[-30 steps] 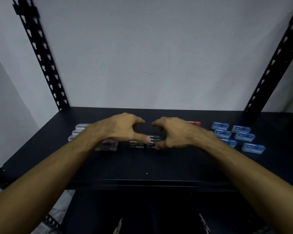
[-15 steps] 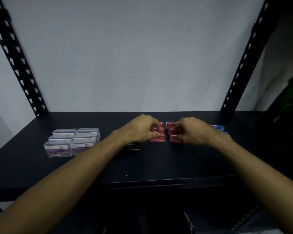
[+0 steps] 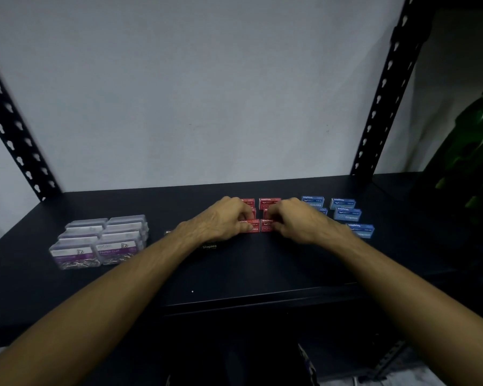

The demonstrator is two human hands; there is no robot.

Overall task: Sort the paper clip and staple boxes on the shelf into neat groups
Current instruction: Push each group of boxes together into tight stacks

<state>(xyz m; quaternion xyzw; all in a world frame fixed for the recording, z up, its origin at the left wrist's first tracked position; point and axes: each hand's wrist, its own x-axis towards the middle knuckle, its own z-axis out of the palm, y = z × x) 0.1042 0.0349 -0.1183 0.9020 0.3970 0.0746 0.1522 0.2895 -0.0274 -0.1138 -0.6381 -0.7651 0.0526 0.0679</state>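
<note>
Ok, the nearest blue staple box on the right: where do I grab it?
Pinch the nearest blue staple box across its short sides from above. It lies flat and apart from the other blue boxes, its near side clear, and the right hand is closest.

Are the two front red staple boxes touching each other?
Touching. The head view shows the front red staple boxes butted together, no dark shelf between them.

A single view is given, taken from a wide-angle camera worn on the head and aimed forward and slightly down. The black shelf (image 3: 67, 288) is seen from close range, its front edge low in the frame, the pale wall (image 3: 193, 93) filling the upper half. Two perforated uprights are bowed at the edges by the lens. Both forearms are seen entering from the bottom corners.
</note>
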